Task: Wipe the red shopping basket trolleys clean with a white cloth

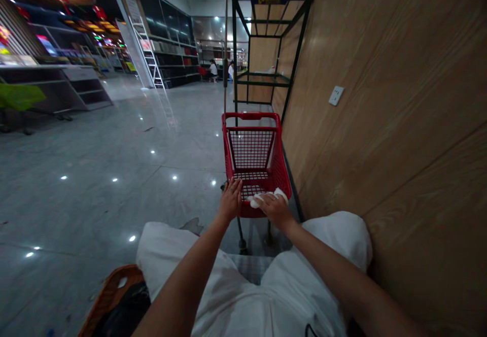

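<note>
A red plastic shopping cart (253,149) stands in front of my knees, its handle at the far end and its grid basket towards me. My left hand (231,199) lies on the near left corner of the basket rim, fingers stretched forward. On the near rim, my right hand (277,209) presses a crumpled white cloth (258,201) against the red plastic, fingers bent over it. Part of the cloth sticks out beyond the fingers on both sides. The palms and the underside of the cloth are hidden.
A wood-panelled wall (380,124) with a socket (336,95) runs close on my right. Behind the cart stands a black metal frame (291,80), with a thin upright pole (225,47) beside it. An orange basket (108,296) holding a black bag sits at lower left. Two people are far off.
</note>
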Demonstrator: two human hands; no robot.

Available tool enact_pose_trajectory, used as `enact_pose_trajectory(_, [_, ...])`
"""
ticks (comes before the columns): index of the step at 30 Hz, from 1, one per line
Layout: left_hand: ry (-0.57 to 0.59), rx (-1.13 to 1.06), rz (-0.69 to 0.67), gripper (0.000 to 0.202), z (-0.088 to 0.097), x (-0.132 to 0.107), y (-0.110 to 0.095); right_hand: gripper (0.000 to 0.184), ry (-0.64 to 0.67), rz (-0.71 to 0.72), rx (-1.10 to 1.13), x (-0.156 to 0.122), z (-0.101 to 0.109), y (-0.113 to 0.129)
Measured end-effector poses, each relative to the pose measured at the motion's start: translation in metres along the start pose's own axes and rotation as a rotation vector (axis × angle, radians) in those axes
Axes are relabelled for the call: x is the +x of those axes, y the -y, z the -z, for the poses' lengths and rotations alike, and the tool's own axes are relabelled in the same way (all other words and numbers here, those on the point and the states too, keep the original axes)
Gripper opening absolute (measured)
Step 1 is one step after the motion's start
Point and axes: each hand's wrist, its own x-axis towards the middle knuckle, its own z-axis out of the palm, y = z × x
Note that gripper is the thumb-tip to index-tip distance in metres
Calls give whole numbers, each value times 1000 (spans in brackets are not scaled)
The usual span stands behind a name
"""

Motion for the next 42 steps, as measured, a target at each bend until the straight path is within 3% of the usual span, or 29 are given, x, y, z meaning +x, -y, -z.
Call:
enact_pose_trajectory(2, [-15,-1,23,48,-3,0,-1,29,15,-30,-17,-11,10,-26])
enact_pose_trajectory(4, [-39,-14,52,48,-7,1,-5,25,29,-50,-26,-13,16,-37])
enact_pose_trajectory(6, [-64,-27,84,47,-10,2,-10,26,42,-34,-20,-5,16,-28])
enact_pose_trajectory(8, [-73,-31,109,47,-11,3,-13,28,42,-17,-9,10,9,-2])
enact_pose_trajectory(12, [-20,-3,80,47,-2,2,-10,29,7,-107,-12,30,-4,41])
enact_pose_trajectory(14, [-1,16,52,47,2,1,-6,29,11,-118,-5,26,-2,38])
enact_pose_trajectory(20, [-29,-32,56,47,-1,-1,-1,23,34,-217,-65,-8,29,-16])
enact_pose_trajectory(23, [-54,-69,78,47,-4,1,-6,24,43,-285,-53,-4,33,-6])
enact_pose_trajectory(26, [-50,-75,81,47,-2,2,-9,23,75,-318,52,10,24,16])
enact_pose_trajectory(29, [-29,-67,79,47,1,3,-7,44,133,-270,275,18,15,16])
enact_pose_trajectory(33, [-25,-64,85,48,3,3,-1,77,158,-212,488,14,15,-16])
enact_pose_trajectory(37, [-35,-71,97,47,4,4,-1,89,-14,-442,379,1,23,-32])
enact_pose_trajectory(39, [-31,-66,99,47,5,4,-1,79,-58,-544,297,-5,28,-31])
enact_pose_trajectory(42, [-10,-53,111,44,9,4,-3,37,-16,-582,226,-10,36,-29])
